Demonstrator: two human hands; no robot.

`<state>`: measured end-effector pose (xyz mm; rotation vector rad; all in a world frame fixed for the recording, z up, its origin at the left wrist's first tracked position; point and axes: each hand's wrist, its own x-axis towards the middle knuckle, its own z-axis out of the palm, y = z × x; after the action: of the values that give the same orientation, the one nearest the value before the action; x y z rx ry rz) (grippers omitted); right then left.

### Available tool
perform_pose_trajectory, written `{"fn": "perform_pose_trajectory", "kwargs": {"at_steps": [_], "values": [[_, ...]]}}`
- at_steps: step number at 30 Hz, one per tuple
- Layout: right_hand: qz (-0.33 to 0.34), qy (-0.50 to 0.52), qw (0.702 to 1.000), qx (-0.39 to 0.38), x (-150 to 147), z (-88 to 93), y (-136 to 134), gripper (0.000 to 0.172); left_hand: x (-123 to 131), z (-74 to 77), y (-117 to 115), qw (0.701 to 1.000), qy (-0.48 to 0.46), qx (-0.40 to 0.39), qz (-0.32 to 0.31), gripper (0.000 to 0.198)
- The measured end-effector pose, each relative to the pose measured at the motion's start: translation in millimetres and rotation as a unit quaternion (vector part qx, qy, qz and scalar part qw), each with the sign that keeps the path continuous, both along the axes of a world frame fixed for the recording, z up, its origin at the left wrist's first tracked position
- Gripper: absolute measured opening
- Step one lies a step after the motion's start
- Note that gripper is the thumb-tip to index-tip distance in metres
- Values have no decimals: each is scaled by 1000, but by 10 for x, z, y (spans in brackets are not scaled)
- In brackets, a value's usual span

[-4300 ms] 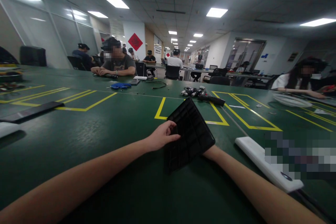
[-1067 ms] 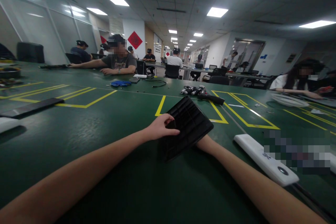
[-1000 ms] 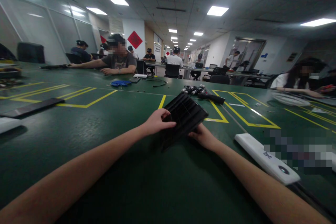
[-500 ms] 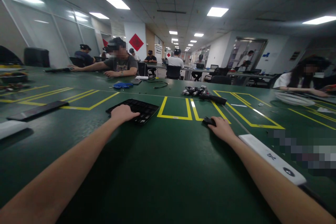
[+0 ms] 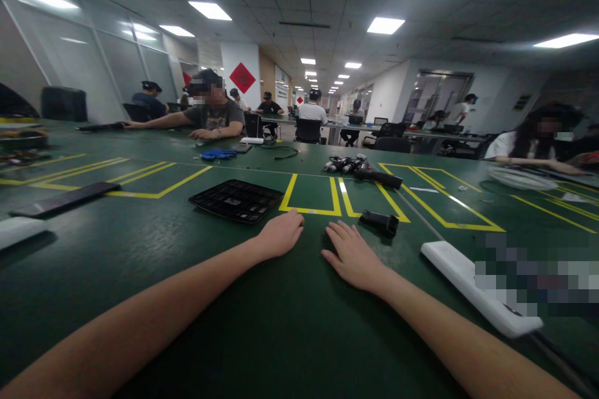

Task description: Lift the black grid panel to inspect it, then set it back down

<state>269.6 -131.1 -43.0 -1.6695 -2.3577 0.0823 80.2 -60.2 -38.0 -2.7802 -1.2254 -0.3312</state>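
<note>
Both hands are low over the green table (image 5: 262,330), close together near the middle. My left hand (image 5: 282,234) is just right of a flat black plastic plate (image 5: 234,201) with a ribbed grid and is apart from it. Its fingers point forward, holding nothing I can see; the thumb is hidden. My right hand (image 5: 354,255) is empty, palm down, with fingers stretched out and thumb apart. Beyond it to the right lies a short black plastic piece (image 5: 380,222), untouched, at the edge of a yellow tape outline (image 5: 312,210).
A bundle of black cables (image 5: 346,163) and a black tube-like part (image 5: 381,179) lie farther back. A white power strip (image 5: 482,287) is at right. Blue gloves (image 5: 218,154) and a long dark bar (image 5: 65,199) lie to the left. Co-workers (image 5: 215,109) sit around the table.
My left hand has let go of the black ribbed plate and moved right. My right hand has released the short black piece and moved left. Both objects stay on the table.
</note>
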Motion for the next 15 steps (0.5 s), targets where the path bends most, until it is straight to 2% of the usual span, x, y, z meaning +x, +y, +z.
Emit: {"fn": "perform_pose_trajectory", "kwargs": {"at_steps": [3, 7, 9, 11, 13, 15], "values": [[18, 1, 999, -43, -32, -22, -22, 57, -45, -11, 4, 1000, -14, 5, 17, 28], [25, 4, 999, -25, -29, 1, -14, 54, -60, 2, -43, 997, -38, 40, 50, 38], [23, 4, 999, 23, 4, 49, 5, 50, -56, 6, -68, 995, -46, 57, 72, 44], [-3, 0, 994, 105, 97, 105, 47, 47, -53, 11, -81, 993, -50, 60, 93, 50], [-62, -15, 979, 192, 257, 138, 114, 46, -52, 19, -78, 991, -48, 51, 110, 56], [-136, -41, 959, 246, 459, 121, 194, 46, -52, 29, -62, 991, -42, 34, 123, 57]]}}
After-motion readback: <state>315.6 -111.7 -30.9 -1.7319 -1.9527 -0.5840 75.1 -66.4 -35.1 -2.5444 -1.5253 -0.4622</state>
